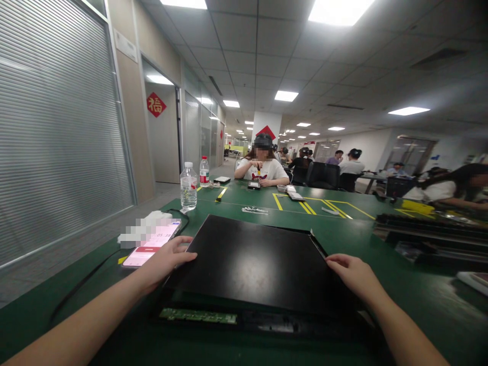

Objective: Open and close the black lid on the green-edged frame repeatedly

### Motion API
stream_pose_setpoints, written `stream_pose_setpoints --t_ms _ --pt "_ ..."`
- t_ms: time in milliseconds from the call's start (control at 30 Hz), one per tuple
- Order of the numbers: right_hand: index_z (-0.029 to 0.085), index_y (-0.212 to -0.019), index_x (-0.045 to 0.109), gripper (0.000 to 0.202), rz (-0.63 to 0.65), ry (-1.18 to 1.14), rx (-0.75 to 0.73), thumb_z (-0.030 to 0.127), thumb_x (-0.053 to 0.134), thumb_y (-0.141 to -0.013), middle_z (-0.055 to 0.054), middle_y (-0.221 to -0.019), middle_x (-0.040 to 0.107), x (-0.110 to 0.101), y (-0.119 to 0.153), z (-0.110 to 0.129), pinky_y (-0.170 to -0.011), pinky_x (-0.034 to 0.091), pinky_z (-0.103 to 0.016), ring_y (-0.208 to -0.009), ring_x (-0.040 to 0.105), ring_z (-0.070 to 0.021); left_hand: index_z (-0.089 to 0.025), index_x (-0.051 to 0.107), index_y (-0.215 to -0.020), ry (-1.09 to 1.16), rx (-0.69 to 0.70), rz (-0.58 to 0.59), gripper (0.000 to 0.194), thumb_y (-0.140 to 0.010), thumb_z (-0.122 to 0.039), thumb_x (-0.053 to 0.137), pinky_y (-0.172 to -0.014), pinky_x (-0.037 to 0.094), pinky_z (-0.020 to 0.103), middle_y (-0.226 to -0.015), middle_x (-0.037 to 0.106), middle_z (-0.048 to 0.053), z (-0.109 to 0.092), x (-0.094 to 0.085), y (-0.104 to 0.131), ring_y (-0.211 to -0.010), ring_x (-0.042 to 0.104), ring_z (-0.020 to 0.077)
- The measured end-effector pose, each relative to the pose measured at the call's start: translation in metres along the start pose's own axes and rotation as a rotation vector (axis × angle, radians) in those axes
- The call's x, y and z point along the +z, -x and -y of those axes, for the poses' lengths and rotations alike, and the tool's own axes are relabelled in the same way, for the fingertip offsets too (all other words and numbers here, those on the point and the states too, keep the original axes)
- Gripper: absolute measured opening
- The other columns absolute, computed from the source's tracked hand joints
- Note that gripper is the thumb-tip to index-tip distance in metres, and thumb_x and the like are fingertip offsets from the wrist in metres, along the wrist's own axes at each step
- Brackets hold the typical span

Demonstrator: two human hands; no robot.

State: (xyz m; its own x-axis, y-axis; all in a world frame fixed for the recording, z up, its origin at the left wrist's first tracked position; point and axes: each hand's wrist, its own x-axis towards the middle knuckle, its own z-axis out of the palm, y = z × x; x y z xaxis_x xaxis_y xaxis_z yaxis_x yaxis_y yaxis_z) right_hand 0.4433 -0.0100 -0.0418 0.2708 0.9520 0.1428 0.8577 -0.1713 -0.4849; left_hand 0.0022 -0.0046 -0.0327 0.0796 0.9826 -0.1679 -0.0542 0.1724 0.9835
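Observation:
A flat, dark display panel [251,264] is in front of me, with a bright reflection in its middle. My left hand [179,252] grips its left edge, thumb on top and fingers beyond the side. On the opposite edge, my right hand [348,269] pinches the side between thumb and fingers. Along the near side, a narrow green circuit board [198,315] shows beside a black frame strip [282,324]. The panel's far right corner looks slightly raised off a thin edge. Its underside is hidden.
Left of the panel lie a lit phone [152,244] and a black cable [86,284]. Water bottles [188,187] stand behind them. Dark strips [419,234] are stacked on the right of the green table [430,300]. Across it sits a person [263,165] working with both hands.

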Motion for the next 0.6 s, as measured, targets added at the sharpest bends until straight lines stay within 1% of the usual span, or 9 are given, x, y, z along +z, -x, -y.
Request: stream_pose_setpoints --t_ms 200,400,600 --pt "0.025 -0.080 0.071 0.027 -0.013 -0.016 -0.009 0.040 0.051 -0.070 -0.001 -0.081 0.072 0.0009 -0.0012 -0.0033 -0.067 0.043 -0.027 -0.080 0.064 -0.0207 -0.018 0.044 -0.110 0.024 0.025 0.008 0.061 -0.059 -0.025 0.077 -0.064 0.055 0.035 -0.083 0.073 0.007 -0.0035 0.0017 0.0029 -0.072 0.070 0.0260" --pt "0.026 -0.079 0.071 0.026 -0.025 -0.018 0.000 0.039 0.051 -0.069 -0.001 -0.081 0.072 0.0014 -0.0007 -0.0025 -0.066 0.044 -0.026 -0.080 0.064 -0.0206 -0.017 0.046 -0.111 0.070 0.093 0.013 0.061 -0.059 -0.025 0.078 -0.067 0.055 0.034 -0.090 0.073 0.009 -0.0026 0.0019 0.0010 -0.077 0.070 0.0261" --pt "0.025 -0.079 0.072 0.026 -0.035 -0.028 -0.005 0.039 0.052 -0.069 -0.002 -0.080 0.072 0.0028 -0.0020 -0.0046 -0.066 0.043 -0.026 -0.079 0.064 -0.0206 -0.016 0.046 -0.115 0.061 0.081 0.004 0.064 -0.060 -0.027 0.077 -0.069 0.055 0.032 -0.097 0.072 0.012 -0.0001 -0.0002 -0.0017 -0.082 0.069 0.0263"
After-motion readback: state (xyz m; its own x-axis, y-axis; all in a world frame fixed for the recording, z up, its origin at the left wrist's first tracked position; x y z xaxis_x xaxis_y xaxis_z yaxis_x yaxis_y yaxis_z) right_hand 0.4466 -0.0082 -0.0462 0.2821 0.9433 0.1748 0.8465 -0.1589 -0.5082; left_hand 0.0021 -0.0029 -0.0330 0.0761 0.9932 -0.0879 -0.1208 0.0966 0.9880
